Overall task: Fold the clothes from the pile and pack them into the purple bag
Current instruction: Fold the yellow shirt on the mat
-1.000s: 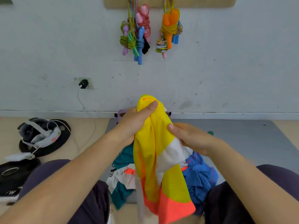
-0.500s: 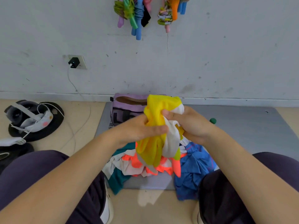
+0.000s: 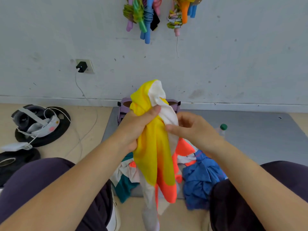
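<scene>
A yellow, white and orange garment (image 3: 155, 147) hangs bunched in front of me, lifted above the pile. My left hand (image 3: 138, 124) grips it near the top. My right hand (image 3: 188, 129) pinches its white part from the right side. Below lies the pile: a blue garment (image 3: 201, 179) on the right and a teal and white one (image 3: 125, 180) on the left. The purple bag (image 3: 123, 105) stands open against the wall behind the garment, mostly hidden by it.
A grey mat (image 3: 250, 130) covers the floor under the pile. A bottle with a green cap (image 3: 222, 129) stands right of my hand. A headset on a black round pad (image 3: 38, 124) lies at left, with a cable from the wall socket (image 3: 83, 66). Skipping ropes (image 3: 145, 14) hang above.
The garment was bunched low over the pile half a second ago; now it is lifted and hangs longer. My right hand has shifted from its top to its right side.
</scene>
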Demonstrator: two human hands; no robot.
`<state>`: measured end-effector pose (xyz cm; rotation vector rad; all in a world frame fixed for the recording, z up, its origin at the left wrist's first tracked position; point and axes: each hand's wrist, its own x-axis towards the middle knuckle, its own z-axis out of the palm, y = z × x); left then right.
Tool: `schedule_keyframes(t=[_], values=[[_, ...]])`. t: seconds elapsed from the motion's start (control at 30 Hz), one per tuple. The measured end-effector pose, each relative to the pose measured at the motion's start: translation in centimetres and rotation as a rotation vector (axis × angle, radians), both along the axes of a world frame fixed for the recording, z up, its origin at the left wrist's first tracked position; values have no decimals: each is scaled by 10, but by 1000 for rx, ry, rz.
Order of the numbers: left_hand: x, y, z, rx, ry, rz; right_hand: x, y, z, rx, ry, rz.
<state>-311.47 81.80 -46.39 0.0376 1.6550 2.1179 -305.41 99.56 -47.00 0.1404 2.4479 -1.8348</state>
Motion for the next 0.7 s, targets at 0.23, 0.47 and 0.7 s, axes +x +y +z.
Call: schedule_keyframes(t=[0.23,0.47,0.7], values=[[-13,-13,1,-181,161,-125,-1,15,16,-145,144,-133],[-5,-18,8,-561,406,-344,1,19,19,-164,113,-106],[23,5,-4,-495,358,-287,8,-1,11,-244,55,-40]])
